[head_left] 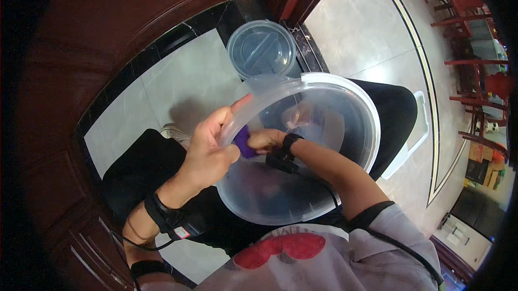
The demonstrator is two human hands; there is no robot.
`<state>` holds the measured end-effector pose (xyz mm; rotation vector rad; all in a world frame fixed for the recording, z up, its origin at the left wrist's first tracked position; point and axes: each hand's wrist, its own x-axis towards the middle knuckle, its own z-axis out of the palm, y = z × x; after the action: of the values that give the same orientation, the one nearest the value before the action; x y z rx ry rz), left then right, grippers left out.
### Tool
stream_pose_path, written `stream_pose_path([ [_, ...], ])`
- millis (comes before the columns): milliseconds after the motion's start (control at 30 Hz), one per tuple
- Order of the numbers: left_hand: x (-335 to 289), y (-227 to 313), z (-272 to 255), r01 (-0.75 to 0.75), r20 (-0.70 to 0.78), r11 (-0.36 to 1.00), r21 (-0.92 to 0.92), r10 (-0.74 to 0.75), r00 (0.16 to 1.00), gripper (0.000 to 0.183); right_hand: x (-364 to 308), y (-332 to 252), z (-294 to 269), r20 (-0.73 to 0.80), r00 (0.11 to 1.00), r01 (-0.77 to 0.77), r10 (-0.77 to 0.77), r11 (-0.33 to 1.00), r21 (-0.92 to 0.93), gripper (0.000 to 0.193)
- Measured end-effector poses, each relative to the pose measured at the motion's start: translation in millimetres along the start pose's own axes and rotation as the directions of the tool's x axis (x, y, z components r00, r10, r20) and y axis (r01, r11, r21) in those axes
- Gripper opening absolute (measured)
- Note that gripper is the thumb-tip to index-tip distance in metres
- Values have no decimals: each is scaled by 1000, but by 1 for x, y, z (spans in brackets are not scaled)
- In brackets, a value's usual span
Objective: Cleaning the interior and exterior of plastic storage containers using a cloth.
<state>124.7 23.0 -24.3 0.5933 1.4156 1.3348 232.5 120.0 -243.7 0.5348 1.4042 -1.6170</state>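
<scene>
A large clear plastic tub (280, 207) with a pale rim is tilted between my knees, its mouth toward me. My left hand (208, 151) is closed round the tub's left edge, thumb on the inner side. Inside the tub, my right hand (267, 140) presses a purple cloth (244, 142) against the left inner wall. The fingers curl over the cloth and partly hide it. Part of the tub's lower side lies against my legs and shirt.
A round clear plastic container or lid (261, 48) rests on the floor beyond the tub, near the door frame. At my right, a white-edged plastic piece (413, 137) lies on the tiles. Dark red wooden panels (108, 32) rise at left; red chairs (469, 64) stand far right.
</scene>
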Motion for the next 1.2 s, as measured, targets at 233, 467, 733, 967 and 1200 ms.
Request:
stream_pose_path([
  [233,3,8,-4,34,9,999,10,-34,999,25,-55,-69,-26,-509,276,824,-815,473,-311,31],
  [467,5,6,-1,74,-16,997,-20,-75,997,25,-47,-35,58,-257,650,623,-715,695,-359,19],
  [733,0,-4,-7,49,-10,999,6,-49,999,24,-44,53,16,-56,942,16,-332,211,-977,21],
  [967,6,-16,-2,-120,-40,992,32,121,992,14,-61,-49,54,-348,674,727,-652,671,149,44],
  [1200,8,-7,-4,-3,-82,976,219,22,996,13,-139,-31,117,-170,807,304,-566,643,-703,72],
])
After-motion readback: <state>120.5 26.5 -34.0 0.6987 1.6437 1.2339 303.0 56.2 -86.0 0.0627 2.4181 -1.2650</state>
